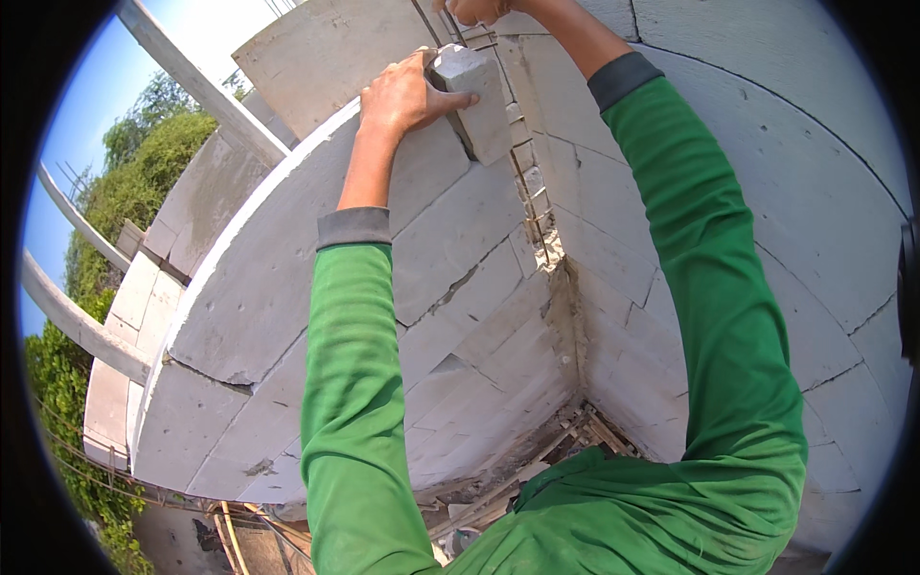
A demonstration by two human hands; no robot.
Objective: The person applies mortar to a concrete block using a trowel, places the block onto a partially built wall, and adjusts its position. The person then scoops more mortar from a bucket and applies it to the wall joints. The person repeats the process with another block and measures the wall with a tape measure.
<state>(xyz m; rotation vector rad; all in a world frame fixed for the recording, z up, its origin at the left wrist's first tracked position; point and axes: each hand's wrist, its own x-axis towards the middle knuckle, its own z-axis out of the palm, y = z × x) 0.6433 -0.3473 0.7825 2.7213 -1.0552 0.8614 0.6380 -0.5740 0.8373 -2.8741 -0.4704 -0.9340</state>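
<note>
My left hand (398,98) grips a short grey concrete block (479,101) at the top of the left wall (422,192). The thumb lies across the block's near face, and the other fingers go over its far side, partly hidden. A dark gap runs between this piece and the wall block on its left. Above it, at the upper picture edge, my right hand (476,10) is closed beside thin steel rebar rods (448,21). Whatever those fingers hold is hidden, and the picture edge cuts off part of the hand.
A second block wall (613,230) meets the left one in a corner, with rebar and rough mortar (548,244) in the narrow gap between them. Sloping concrete posts (201,81) and green trees (158,134) stand beyond the left wall. Wooden sticks and rubble (585,431) lie below.
</note>
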